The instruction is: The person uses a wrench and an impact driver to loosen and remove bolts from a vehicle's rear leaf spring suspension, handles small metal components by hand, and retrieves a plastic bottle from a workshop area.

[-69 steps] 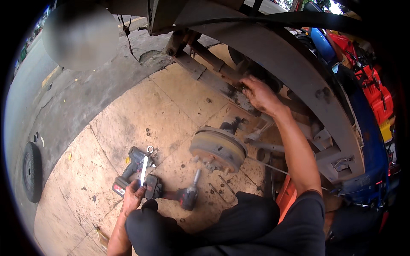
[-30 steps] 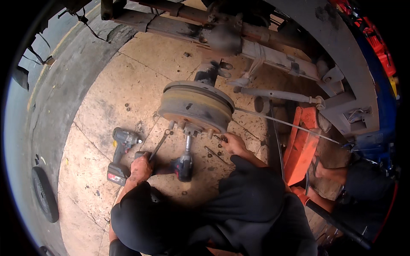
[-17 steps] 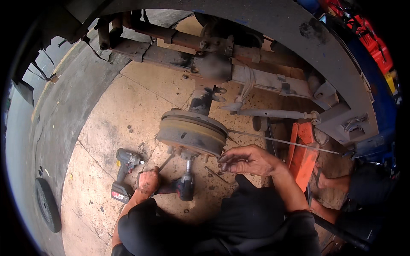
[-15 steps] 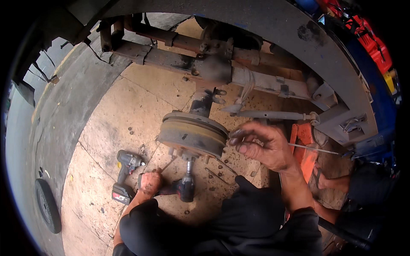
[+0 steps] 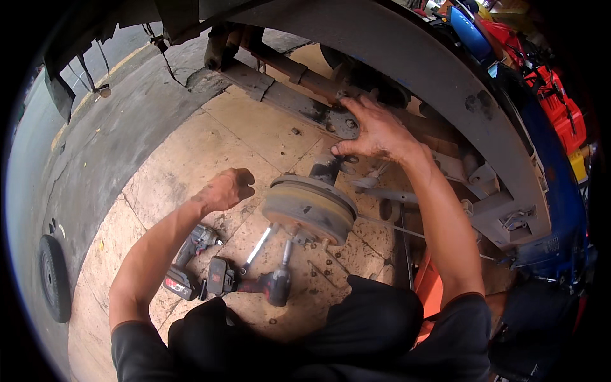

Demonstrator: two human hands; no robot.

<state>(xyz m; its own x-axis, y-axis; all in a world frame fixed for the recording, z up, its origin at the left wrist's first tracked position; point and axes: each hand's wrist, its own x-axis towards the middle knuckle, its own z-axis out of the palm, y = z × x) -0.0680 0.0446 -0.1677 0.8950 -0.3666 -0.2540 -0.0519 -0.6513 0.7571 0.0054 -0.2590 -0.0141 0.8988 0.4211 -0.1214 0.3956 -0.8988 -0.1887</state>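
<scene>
The person's left hand (image 5: 224,190) is held up just left of the round brake drum (image 5: 309,210), its fingers curled inward with a narrow gap to the thumb. The right hand (image 5: 382,132) is over the long metal beam (image 5: 286,103), thumb and fingers spread wide; whether they touch it cannot be told. The drum is below that hand. A wrench (image 5: 258,248) lies between the drum and a red-and-black power tool (image 5: 278,288) on the floor (image 5: 181,172).

No readable lettering, only an unclear red label (image 5: 173,284) on one battery (image 5: 187,286).
</scene>
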